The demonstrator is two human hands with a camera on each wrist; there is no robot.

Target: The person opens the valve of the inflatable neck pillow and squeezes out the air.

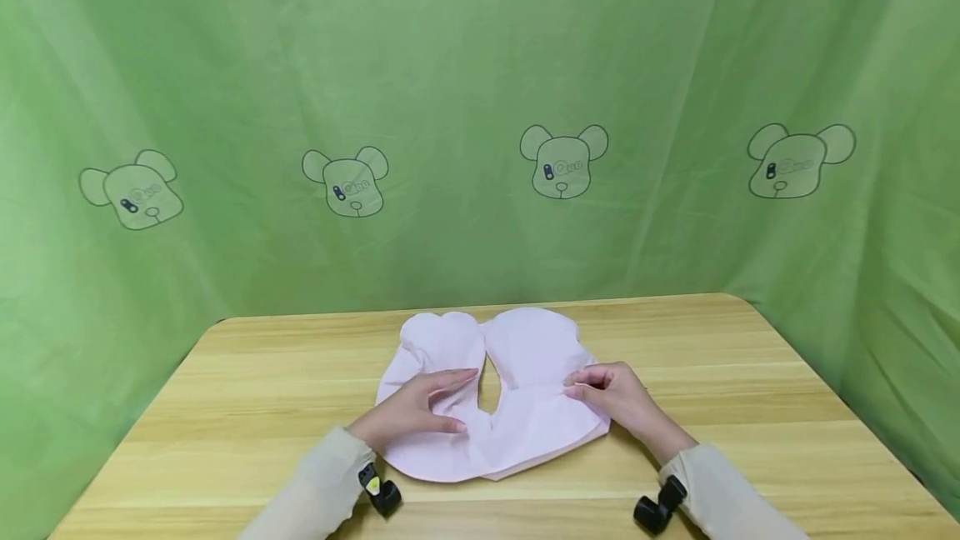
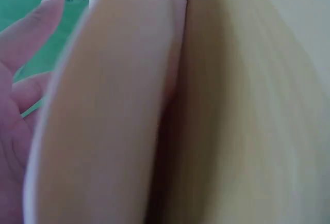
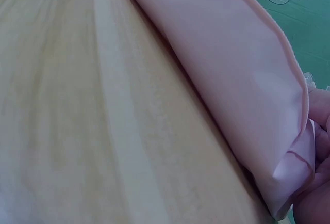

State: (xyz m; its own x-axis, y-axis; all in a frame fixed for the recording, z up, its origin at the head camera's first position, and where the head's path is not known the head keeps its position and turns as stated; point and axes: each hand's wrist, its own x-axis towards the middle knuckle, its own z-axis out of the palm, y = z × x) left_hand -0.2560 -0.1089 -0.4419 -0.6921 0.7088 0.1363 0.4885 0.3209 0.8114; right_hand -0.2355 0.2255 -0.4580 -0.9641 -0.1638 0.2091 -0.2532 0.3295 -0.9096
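Observation:
A pale pink cloth piece (image 1: 536, 357) lies on the table, with rounded lobes at its far side and a slit-like opening through the middle. It looks layered along its near edge. My left hand (image 1: 416, 413) is over its left part, thumb and fingers spread apart, fingertips near the opening. At the right side of the cloth, my right hand (image 1: 611, 394) pinches the fabric between thumb and fingers. The near edge of the cloth (image 2: 103, 105) stands up large in the left wrist view, and a folded corner (image 3: 294, 177) shows beside the right fingers in the right wrist view.
The wooden table (image 1: 247, 407) stretches out on both sides of the cloth. Behind it hangs a green curtain (image 1: 450, 257) printed with bear heads, which also wraps round the left and right sides. Each wrist carries a small black camera (image 1: 660, 507).

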